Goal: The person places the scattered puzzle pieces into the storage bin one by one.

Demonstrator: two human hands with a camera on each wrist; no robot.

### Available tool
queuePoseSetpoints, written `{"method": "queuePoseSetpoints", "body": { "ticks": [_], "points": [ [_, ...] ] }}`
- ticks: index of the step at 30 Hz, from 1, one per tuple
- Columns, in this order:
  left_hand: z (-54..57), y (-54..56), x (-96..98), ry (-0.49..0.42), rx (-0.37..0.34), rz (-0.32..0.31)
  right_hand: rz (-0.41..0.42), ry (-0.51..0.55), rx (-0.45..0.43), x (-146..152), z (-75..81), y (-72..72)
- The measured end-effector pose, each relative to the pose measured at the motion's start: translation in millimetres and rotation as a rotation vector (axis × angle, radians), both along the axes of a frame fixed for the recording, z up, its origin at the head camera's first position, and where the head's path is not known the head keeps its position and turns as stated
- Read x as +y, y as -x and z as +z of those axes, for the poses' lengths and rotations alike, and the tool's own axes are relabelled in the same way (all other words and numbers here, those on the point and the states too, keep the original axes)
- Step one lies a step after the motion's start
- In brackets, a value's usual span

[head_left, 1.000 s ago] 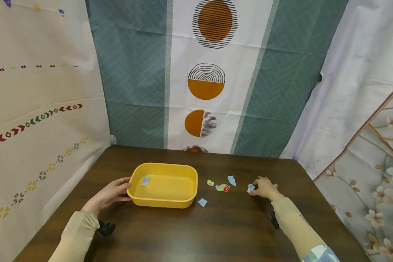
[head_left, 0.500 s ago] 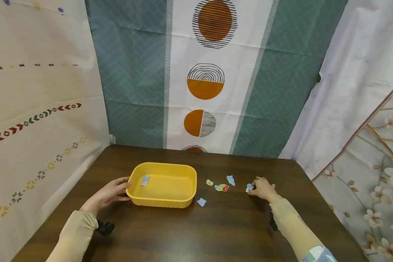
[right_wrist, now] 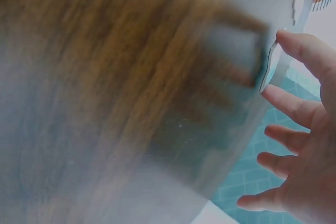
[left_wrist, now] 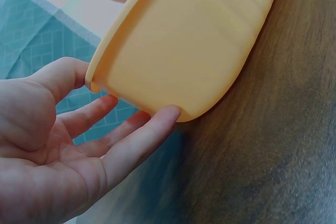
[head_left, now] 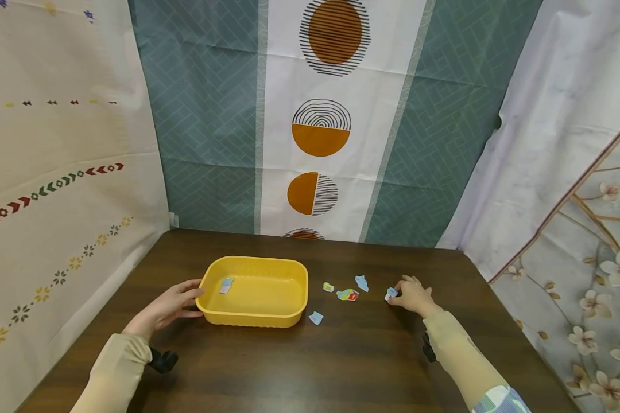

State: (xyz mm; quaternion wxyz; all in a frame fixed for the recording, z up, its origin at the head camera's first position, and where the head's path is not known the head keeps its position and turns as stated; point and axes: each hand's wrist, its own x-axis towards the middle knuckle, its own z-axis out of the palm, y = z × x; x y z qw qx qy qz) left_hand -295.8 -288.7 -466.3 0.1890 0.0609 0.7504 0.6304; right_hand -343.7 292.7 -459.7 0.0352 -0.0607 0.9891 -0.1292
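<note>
My left hand (head_left: 167, 307) is at the left end of a yellow plastic tray (head_left: 255, 319). In the left wrist view its fairly straight fingers touch the outer wall and one digit meets the rim of the tray (left_wrist: 173, 51). A small light blue and pink puzzle piece (head_left: 227, 285) lies inside the tray. At the right, my right hand (head_left: 414, 296) pinches an irregular light blue and white puzzle piece (head_left: 391, 293) between thumb and index finger. The right wrist view shows this piece (right_wrist: 270, 62) edge-on, while the other fingers of the right hand (right_wrist: 310, 135) are spread apart.
Several flat pieces lie on the dark wooden table (head_left: 279, 373) between tray and right hand: a yellow-green one (head_left: 328, 287), a green and red one (head_left: 348, 295), and light blue ones (head_left: 361, 283). Another blue piece (head_left: 316, 318) is by the tray's right corner. Patterned cloths surround the table.
The head view has swung slightly, so everything sits a little further left in it. Both hands, the tray and the pieces keep their places relative to each other.
</note>
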Motion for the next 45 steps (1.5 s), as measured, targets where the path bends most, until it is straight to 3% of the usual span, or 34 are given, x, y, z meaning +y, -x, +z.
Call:
{"method": "queuePoseSetpoints", "body": {
  "ticks": [18, 32, 45],
  "points": [
    [-0.3, -0.1, -1.1, -0.024, -0.011, -0.006, 0.033, 0.031, 0.042, -30.4, 28.4, 7.4],
    [-1.7, 0.1, -2.2, -0.030, 0.001, -0.017, 0.139, 0.026, 0.065, -104.2, 65.6, 24.9],
    [-3.3, 0.6, -3.4, -0.043, -0.001, -0.013, 0.226, -0.008, 0.076, -172.2, 78.5, 31.9]
  ]
}}
